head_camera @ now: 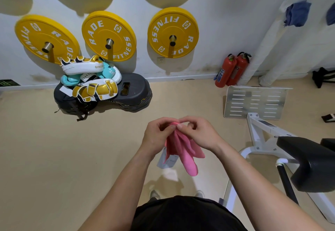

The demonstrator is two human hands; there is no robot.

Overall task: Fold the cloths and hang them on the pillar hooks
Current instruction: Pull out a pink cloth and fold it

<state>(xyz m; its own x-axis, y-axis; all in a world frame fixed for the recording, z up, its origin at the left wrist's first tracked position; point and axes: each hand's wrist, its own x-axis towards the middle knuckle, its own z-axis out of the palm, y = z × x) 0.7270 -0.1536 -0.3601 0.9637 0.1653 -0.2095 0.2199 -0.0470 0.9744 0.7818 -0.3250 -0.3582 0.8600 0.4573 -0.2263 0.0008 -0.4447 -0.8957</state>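
Note:
A pink cloth [183, 151] hangs in loose folds in front of my body. My left hand [157, 136] and my right hand [197, 132] meet at its top edge, and both pinch it there with thumb and fingertips. The white wrapped pillar [268, 36] rises at the right against the wall. A blue cloth [297, 14] hangs on the pillar high up, and the edge of a second blue cloth [330, 14] shows at the frame's right border. The hooks themselves are hidden under the cloths.
Yellow weight plates [108, 35] hang on the wall ahead. Boxing pads [90, 78] lie piled on a black step platform [130, 93]. Two red fire extinguishers [230, 71] stand by the pillar's foot. A white gym machine with a black pad [308, 160] stands at my right.

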